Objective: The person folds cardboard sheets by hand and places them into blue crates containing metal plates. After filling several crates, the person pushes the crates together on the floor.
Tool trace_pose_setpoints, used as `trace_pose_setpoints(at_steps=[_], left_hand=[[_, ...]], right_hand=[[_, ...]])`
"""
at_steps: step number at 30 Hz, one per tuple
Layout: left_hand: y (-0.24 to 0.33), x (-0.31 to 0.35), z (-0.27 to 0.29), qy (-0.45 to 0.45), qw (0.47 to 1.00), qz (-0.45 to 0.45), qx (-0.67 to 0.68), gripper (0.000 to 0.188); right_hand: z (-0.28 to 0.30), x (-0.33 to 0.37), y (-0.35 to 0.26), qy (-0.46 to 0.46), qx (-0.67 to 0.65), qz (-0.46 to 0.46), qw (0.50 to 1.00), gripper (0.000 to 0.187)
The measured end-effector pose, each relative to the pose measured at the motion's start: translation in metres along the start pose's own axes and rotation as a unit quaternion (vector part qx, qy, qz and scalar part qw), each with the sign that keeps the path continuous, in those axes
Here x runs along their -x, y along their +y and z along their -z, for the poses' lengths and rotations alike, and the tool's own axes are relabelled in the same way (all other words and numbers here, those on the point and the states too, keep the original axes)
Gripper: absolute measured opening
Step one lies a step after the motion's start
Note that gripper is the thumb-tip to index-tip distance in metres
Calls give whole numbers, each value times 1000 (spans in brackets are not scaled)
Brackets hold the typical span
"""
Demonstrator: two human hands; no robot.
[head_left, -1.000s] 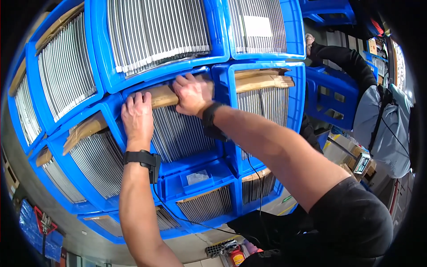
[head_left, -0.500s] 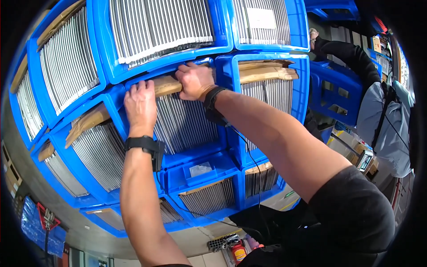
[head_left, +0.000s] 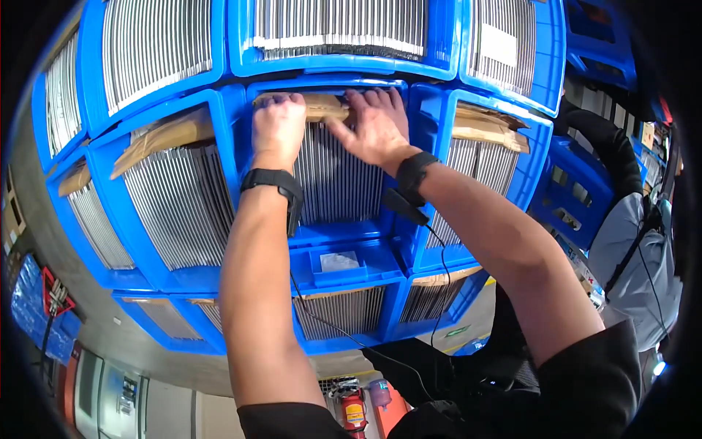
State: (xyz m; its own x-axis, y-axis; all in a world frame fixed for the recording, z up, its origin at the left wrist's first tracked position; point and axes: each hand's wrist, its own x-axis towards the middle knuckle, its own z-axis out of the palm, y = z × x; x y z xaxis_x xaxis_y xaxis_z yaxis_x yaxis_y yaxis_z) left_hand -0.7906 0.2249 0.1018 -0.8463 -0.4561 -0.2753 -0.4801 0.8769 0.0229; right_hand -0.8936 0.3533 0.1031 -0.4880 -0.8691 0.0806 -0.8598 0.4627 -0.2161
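Observation:
In the middle blue bin point(head_left: 344, 233), a tightly packed row of thin silvery-grey flat pieces point(head_left: 336, 183) stands on edge. A brown folded cardboard strip point(head_left: 322, 107) lies across the far end of that row. My left hand point(head_left: 278, 128) is closed over the strip's left end, its fingers curled down and partly hidden. On the strip's right end rests my right hand point(head_left: 376, 128), fingers spread toward the bin's far wall and thumb reaching left along the cardboard. Both wrists wear black bands, and a dark cable hangs from the right one.
Blue bins filled with similar pieces surround this one, including a left bin point(head_left: 175, 197) and a right bin point(head_left: 479, 164), both with cardboard strips. A small blue tray point(head_left: 336, 276) sits nearer me. At the right, a person in a light garment point(head_left: 621, 234) stands beside a blue crate point(head_left: 574, 190).
The view has shifted, so the bins appear farther right. My right hand has loosened from its grip on the cardboard and spread its fingers; my left hand has curled tighter over the strip.

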Motion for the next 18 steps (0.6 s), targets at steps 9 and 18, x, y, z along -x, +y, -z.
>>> trace_pose_setpoints(at_steps=[9, 18], left_hand=[[5, -1, -7, 71, 996, -41, -38, 21], [1, -17, -29, -54, 997, -53, -23, 33]], right_hand=[[-10, 2, 15, -80, -15, -1, 997, 44], [-48, -4, 27, -40, -84, 33, 995, 43]])
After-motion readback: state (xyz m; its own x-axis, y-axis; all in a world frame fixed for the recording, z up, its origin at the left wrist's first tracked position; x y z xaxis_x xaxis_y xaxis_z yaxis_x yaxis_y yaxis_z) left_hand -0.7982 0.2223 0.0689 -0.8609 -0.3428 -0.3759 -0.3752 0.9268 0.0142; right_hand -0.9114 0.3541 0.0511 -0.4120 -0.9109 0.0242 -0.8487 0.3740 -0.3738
